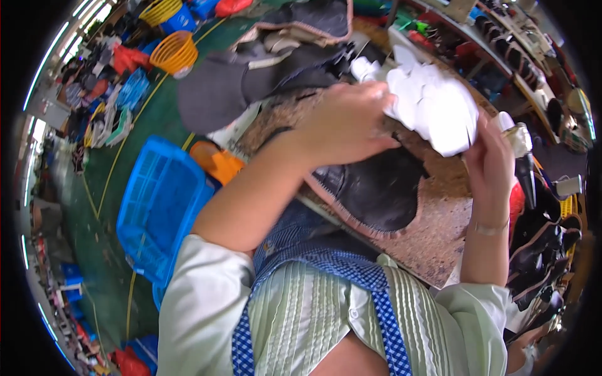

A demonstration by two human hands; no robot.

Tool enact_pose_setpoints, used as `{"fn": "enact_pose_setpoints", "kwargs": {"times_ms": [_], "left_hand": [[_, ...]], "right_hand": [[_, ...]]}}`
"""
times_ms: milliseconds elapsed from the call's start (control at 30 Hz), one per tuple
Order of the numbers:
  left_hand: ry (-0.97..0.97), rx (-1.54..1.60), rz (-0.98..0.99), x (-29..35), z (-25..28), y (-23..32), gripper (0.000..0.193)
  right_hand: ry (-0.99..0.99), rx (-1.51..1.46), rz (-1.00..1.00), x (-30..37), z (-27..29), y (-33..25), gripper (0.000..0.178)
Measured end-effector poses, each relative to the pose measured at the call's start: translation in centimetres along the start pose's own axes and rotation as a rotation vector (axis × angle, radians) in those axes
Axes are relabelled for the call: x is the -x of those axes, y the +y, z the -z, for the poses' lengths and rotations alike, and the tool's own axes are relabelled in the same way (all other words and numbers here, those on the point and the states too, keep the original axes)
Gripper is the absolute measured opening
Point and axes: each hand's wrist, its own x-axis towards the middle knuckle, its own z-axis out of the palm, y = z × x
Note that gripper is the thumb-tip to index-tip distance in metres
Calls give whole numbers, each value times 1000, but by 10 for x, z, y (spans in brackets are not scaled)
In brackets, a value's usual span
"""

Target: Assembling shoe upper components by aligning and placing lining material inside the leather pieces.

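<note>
A loose stack of thin white rounded pieces, fanned out and partly overexposed, is above the far right part of the bench. My right hand grips its right edge, fingers closed on it. My left hand, blurred by motion, is at the stack's left side, thumb stretched apart from the fingers; whether the fingertips touch the white pieces is unclear. Below the hands lies a black shoe-upper-like piece with a pinkish notched border. More dark flat pieces are piled beyond my left hand.
The bench has a speckled brown top. A brush-like tool with a black handle is beside my right hand. On the green floor at left stand a blue plastic basket and a yellow basket. Black pieces crowd the right side.
</note>
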Motion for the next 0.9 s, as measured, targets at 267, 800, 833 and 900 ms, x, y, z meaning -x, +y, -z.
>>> {"fn": "enact_pose_setpoints", "kwargs": {"times_ms": [267,800,833,900], "left_hand": [[-197,-74,253,174,-49,11,51],[295,820,677,153,-88,0,30],[256,851,687,153,-85,3,31],[208,825,690,154,-85,5,31]], "right_hand": [[-75,-279,-411,62,32,76,36],[-303,351,-200,87,18,156,12],[-319,412,-134,90,20,156,11],[-350,460,-50,95,26,155,21]]}}
